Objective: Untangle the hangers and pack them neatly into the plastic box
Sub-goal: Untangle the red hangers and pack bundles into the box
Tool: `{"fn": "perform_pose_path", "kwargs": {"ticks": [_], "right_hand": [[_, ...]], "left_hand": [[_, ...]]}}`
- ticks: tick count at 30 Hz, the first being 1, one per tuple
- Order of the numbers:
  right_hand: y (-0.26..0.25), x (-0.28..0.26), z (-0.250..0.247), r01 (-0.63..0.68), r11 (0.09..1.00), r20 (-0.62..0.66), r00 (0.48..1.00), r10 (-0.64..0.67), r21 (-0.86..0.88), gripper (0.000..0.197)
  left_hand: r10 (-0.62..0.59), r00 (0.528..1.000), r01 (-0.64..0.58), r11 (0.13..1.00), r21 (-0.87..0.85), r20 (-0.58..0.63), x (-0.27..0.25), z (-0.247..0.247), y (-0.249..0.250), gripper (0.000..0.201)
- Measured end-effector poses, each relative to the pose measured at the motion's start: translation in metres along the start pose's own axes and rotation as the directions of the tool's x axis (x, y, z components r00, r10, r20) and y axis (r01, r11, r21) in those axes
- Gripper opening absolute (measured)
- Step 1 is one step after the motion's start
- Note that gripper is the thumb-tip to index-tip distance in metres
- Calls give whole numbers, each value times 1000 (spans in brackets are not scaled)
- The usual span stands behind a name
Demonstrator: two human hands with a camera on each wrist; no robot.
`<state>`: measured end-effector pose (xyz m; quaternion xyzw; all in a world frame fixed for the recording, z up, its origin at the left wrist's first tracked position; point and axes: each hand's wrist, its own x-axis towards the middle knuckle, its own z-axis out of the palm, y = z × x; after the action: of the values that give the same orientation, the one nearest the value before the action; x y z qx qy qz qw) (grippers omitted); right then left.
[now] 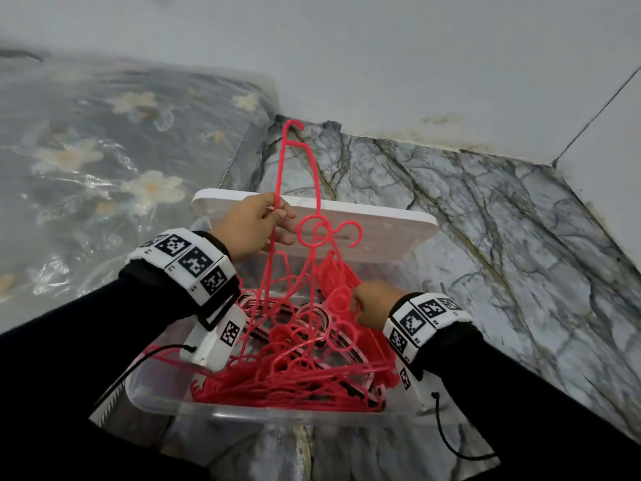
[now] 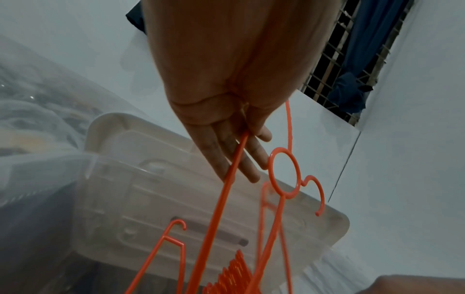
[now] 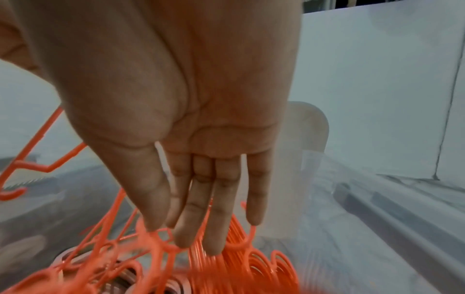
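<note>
A clear plastic box (image 1: 242, 411) stands on the floor and holds a tangled pile of red hangers (image 1: 295, 376). Its white lid (image 1: 381, 220) leans up at the far side. My left hand (image 1: 277, 216) pinches the bar of one red hanger (image 1: 314, 175) and holds it upright above the box, its hook end topmost. In the left wrist view the bar (image 2: 219, 208) runs between thumb and fingers of that hand (image 2: 241, 155). My right hand (image 1: 357, 303) reaches down into the box. Its straight fingers (image 3: 214, 228) touch a packed row of hangers (image 3: 239, 264) and a ring.
A mattress wrapped in clear plastic with a flower print (image 1: 104, 151) lies to the left. Grey veined marble floor (image 1: 485, 237) spreads to the right, and a white wall (image 1: 416, 64) stands behind. A barred window with blue cloth (image 2: 352, 49) shows in the left wrist view.
</note>
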<state>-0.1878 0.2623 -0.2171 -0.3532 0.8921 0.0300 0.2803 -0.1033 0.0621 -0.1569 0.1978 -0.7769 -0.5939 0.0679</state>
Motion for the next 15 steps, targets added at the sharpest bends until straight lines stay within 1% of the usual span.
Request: {"fn": "perform_pose_path", "kwargs": {"ticks": [2, 4, 5, 6, 8, 10, 12, 14, 15], "right_hand": [[-2, -1, -8, 15, 997, -69, 998, -10, 74, 22], [-6, -2, -17, 52, 969, -172, 985, -11, 240, 18], [-9, -3, -22, 81, 925, -212, 977, -1, 371, 14], [-12, -3, -25, 122, 857, -248, 969, 8, 501, 11], [-19, -4, -29, 201, 705, -311, 950, 29, 680, 19], [-22, -4, -34, 271, 604, -374, 926, 49, 750, 18], [-23, -4, -38, 321, 553, -418, 907, 54, 768, 9], [-20, -4, -41, 337, 547, -433, 900, 53, 767, 7], [-17, -4, -42, 340, 572, -446, 893, 51, 747, 8]], "left_hand": [[-13, 1000, 13, 998, -54, 11, -1, 2, 1, 25], [-28, 999, 32, 993, -110, 30, -2, 4, 1, 24], [-38, 999, 42, 990, -132, 39, -1, 5, 1, 23], [-48, 998, 55, 986, -157, 48, -2, 7, 1, 22], [-68, 995, 81, 972, -222, 67, -3, 12, 1, 21], [-81, 994, 97, 950, -298, 68, -5, 15, 0, 21], [-88, 995, 99, 941, -324, 48, -6, 18, 0, 21], [-118, 992, 128, 956, -265, 55, -5, 17, -1, 17], [-145, 987, 155, 968, -199, 65, -3, 16, -1, 14]]}}
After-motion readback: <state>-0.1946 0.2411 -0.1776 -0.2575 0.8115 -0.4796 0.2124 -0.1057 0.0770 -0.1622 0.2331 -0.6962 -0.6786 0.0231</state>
